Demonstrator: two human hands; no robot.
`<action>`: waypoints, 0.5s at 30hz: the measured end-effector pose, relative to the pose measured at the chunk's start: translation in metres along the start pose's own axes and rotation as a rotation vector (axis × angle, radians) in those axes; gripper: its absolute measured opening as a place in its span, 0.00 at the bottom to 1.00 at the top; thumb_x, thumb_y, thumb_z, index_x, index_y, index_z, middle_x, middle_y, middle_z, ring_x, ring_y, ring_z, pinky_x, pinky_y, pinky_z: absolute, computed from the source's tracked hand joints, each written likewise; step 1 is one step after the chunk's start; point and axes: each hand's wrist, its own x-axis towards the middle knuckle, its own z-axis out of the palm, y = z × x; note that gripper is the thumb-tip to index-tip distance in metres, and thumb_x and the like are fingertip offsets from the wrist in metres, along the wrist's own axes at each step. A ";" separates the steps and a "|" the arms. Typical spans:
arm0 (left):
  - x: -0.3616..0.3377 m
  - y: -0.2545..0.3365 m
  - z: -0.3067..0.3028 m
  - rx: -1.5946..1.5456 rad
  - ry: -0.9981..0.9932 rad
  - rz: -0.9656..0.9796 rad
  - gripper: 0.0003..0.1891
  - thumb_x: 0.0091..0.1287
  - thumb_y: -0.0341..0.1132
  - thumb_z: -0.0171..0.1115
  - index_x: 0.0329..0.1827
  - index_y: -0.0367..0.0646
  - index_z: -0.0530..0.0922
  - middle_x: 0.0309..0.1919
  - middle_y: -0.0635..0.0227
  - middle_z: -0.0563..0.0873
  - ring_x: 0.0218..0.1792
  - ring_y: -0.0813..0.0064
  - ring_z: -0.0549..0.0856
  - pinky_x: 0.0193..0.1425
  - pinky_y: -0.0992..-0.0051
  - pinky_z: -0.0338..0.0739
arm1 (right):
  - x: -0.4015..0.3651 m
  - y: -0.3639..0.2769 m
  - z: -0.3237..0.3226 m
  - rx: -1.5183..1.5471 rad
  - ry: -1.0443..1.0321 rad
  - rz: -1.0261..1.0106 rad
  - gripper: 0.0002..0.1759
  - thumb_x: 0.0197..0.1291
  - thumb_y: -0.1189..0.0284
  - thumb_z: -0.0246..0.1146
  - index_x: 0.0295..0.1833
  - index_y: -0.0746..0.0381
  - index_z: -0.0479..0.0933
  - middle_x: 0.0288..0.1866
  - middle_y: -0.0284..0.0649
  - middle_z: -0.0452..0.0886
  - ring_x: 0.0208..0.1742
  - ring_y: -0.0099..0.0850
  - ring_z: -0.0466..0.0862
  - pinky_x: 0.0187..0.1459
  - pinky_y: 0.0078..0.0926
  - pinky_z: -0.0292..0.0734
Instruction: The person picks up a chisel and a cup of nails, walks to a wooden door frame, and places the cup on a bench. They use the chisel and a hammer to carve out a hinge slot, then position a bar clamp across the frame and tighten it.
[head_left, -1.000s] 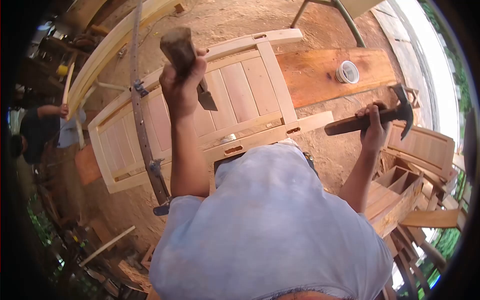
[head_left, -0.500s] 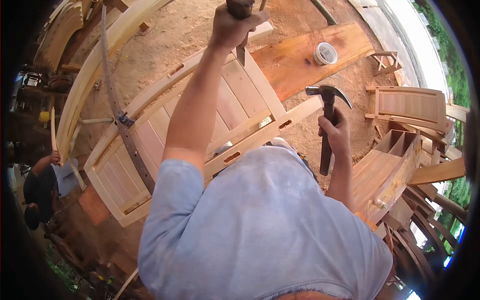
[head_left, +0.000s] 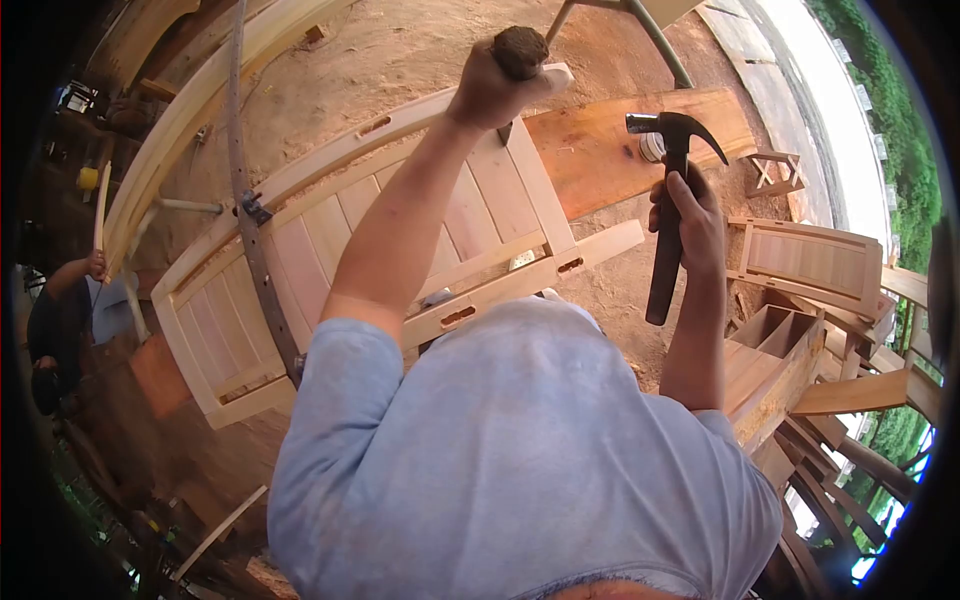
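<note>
My left hand (head_left: 492, 88) is closed around the handle of a chisel (head_left: 520, 52), its worn brown butt facing up at me. Part of the dark blade shows below the fist, over the upper right corner of a pale wooden panel frame (head_left: 330, 215). In my right hand (head_left: 690, 222) a claw hammer (head_left: 668, 262) is gripped by its dark handle, head up and claw curving to the right. Mortise slots show along the frame's near rail (head_left: 480, 305).
A bar clamp (head_left: 258, 265) crosses the frame. Behind lies an orange-brown board (head_left: 590, 150) with a white cup (head_left: 651, 148), partly hidden by the hammer. A smaller panel (head_left: 808, 258) and stacked timber stand at right. Another person (head_left: 65, 315) is at far left, holding a thin strip.
My right hand has raised the hammer a little, up and to the right. My left hand and the chisel appear slightly lower and farther right as the view shifts.
</note>
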 end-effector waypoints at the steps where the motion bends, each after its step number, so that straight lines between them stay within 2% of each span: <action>1: -0.002 0.002 0.001 -0.018 0.019 0.051 0.11 0.57 0.33 0.71 0.21 0.42 0.78 0.12 0.77 0.76 0.11 0.87 0.72 0.15 0.81 0.66 | 0.006 -0.001 0.005 0.038 -0.029 0.025 0.14 0.70 0.66 0.58 0.54 0.63 0.73 0.30 0.35 0.77 0.23 0.22 0.76 0.25 0.21 0.72; 3: -0.005 -0.003 0.000 -0.025 0.048 0.055 0.10 0.57 0.33 0.71 0.22 0.42 0.78 0.12 0.77 0.76 0.11 0.87 0.72 0.16 0.81 0.66 | 0.024 0.006 0.011 0.045 -0.044 0.055 0.14 0.71 0.65 0.57 0.54 0.62 0.72 0.31 0.35 0.77 0.23 0.24 0.76 0.25 0.22 0.73; 6: -0.007 0.000 0.003 0.020 0.045 0.076 0.09 0.56 0.32 0.70 0.22 0.42 0.78 0.13 0.77 0.77 0.11 0.87 0.73 0.16 0.80 0.67 | 0.050 0.013 0.029 0.305 -0.038 0.130 0.13 0.71 0.64 0.57 0.52 0.62 0.71 0.30 0.37 0.76 0.23 0.27 0.77 0.25 0.25 0.75; 9: -0.007 0.001 0.003 0.032 0.067 0.116 0.10 0.56 0.32 0.69 0.21 0.41 0.78 0.12 0.78 0.77 0.12 0.86 0.74 0.17 0.80 0.68 | 0.085 0.049 0.054 0.413 0.002 0.227 0.12 0.70 0.64 0.58 0.49 0.62 0.71 0.29 0.37 0.76 0.23 0.28 0.77 0.25 0.28 0.76; 11: -0.008 -0.002 0.005 0.033 0.071 0.149 0.10 0.56 0.32 0.69 0.20 0.41 0.78 0.12 0.78 0.76 0.12 0.86 0.74 0.17 0.80 0.68 | 0.095 0.077 0.073 0.325 -0.070 0.421 0.12 0.69 0.65 0.58 0.47 0.62 0.71 0.28 0.37 0.76 0.22 0.28 0.78 0.25 0.30 0.77; 13: -0.008 -0.001 0.002 0.141 0.064 0.179 0.10 0.56 0.31 0.68 0.19 0.41 0.77 0.12 0.78 0.76 0.12 0.86 0.73 0.17 0.80 0.67 | 0.085 0.085 0.076 0.114 -0.382 0.529 0.11 0.69 0.65 0.58 0.46 0.61 0.71 0.27 0.36 0.76 0.22 0.27 0.78 0.25 0.30 0.77; 15: -0.011 0.002 -0.004 0.256 0.067 0.206 0.10 0.56 0.31 0.68 0.19 0.41 0.77 0.12 0.78 0.75 0.12 0.86 0.73 0.17 0.81 0.66 | 0.087 0.091 0.064 0.154 -0.309 0.494 0.11 0.68 0.65 0.58 0.46 0.61 0.71 0.27 0.35 0.76 0.21 0.27 0.78 0.24 0.29 0.77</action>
